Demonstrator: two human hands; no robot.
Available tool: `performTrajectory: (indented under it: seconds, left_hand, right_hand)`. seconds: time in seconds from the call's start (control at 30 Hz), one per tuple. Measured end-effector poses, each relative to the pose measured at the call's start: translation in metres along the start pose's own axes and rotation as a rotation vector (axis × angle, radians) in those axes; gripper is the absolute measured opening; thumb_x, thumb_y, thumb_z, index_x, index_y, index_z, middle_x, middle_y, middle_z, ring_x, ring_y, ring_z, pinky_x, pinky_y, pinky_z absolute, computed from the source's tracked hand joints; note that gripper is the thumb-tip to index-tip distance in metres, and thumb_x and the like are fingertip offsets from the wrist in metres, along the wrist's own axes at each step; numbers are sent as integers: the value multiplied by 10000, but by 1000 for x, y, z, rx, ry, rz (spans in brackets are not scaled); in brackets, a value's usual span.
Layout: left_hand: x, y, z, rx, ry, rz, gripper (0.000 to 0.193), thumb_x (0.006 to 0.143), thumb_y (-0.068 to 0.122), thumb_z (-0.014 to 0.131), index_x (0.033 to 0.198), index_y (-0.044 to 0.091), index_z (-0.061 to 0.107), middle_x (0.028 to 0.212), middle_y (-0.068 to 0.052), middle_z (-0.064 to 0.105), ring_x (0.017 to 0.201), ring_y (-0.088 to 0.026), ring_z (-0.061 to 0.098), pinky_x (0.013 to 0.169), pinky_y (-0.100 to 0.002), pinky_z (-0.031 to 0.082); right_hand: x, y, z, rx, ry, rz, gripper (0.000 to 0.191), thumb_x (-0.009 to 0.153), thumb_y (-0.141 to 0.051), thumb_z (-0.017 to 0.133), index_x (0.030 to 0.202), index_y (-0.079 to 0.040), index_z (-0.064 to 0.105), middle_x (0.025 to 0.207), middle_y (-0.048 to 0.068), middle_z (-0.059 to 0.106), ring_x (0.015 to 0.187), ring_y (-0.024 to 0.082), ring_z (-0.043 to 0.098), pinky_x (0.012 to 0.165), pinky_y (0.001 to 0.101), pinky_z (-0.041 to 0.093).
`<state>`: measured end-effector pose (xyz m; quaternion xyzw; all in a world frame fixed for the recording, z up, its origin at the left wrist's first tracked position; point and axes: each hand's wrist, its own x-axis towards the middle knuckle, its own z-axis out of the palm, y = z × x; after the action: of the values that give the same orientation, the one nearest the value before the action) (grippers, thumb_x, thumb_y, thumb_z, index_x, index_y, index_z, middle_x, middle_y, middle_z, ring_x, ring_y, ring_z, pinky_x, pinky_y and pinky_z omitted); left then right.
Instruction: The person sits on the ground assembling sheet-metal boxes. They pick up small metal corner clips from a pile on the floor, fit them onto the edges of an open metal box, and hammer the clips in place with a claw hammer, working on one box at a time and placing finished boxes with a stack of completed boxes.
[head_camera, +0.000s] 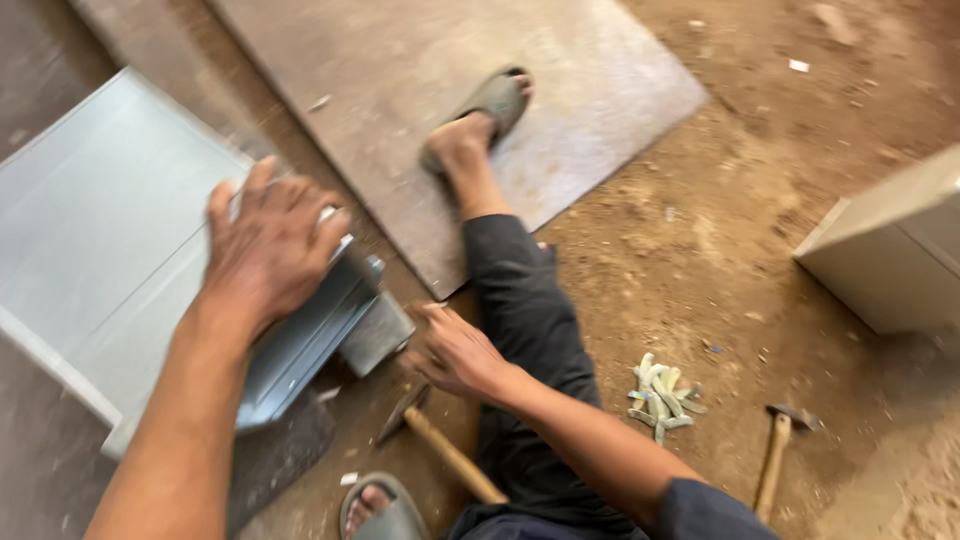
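Note:
My left hand (268, 245) lies flat with fingers spread on the folded edge of a light grey sheet-metal panel (95, 225) at the left. My right hand (452, 352) hovers just right of the panel's bent corner (375, 330), fingers curled; whether it grips anything is blurred. A hammer with a wooden handle (452, 458) lies on the ground right below that hand. My leg in dark trousers (525, 320) stretches forward, foot in a grey sandal (490, 100).
A large flat metal sheet (600, 90) lies on the dirt floor under my foot. A second hammer (777, 455) and a pile of pale gloves (662, 393) rest at the right. A beige box (890, 250) stands at the right edge.

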<state>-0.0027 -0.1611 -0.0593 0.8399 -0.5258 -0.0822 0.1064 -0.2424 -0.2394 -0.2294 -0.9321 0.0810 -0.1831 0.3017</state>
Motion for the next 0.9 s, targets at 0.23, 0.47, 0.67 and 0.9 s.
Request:
performTrajectory:
  seconds: [0.23,0.47,0.67,0.9]
  left_hand:
    - [11,15,13,89,279,119,518,1013,469,500,1422,157,567,1434,-116,567,1444,-327,358,1157,-567,173]
    - [-75,20,35,-119,490,409,403,916,320,712,1239,104,603,1177,-147,665,1093,-279,625,909,-469,469]
    - [-148,-7,153,-224,-101,-51,460,794,371,785,1144,91,679,1115,-128,724,1053,-267,712,891,-435,553]
    - [-182,-51,217,-336,432,-910,691,763,441,851,1230,-30,657,1249,-220,701,1147,-347,692,1002,-481,555]
  right_hand:
    - [130,-5,-52,62,105,-219,95,828,-104,720,778,-25,705,1424,250,508,1168,412,611,939,455,524]
    - [125,5,-53,154,135,-243,81,867,-80,703,901,-6,704,1446,184,535,1199,369,610,1003,436,521]
    - [124,11,-50,207,155,-226,118,910,-70,695,1018,-42,733,1455,174,535,1212,370,611,1015,440,505]
    - [124,24,-36,326,174,-252,442,799,2,647,1239,44,641,1400,194,549,1275,411,578,1052,438,501]
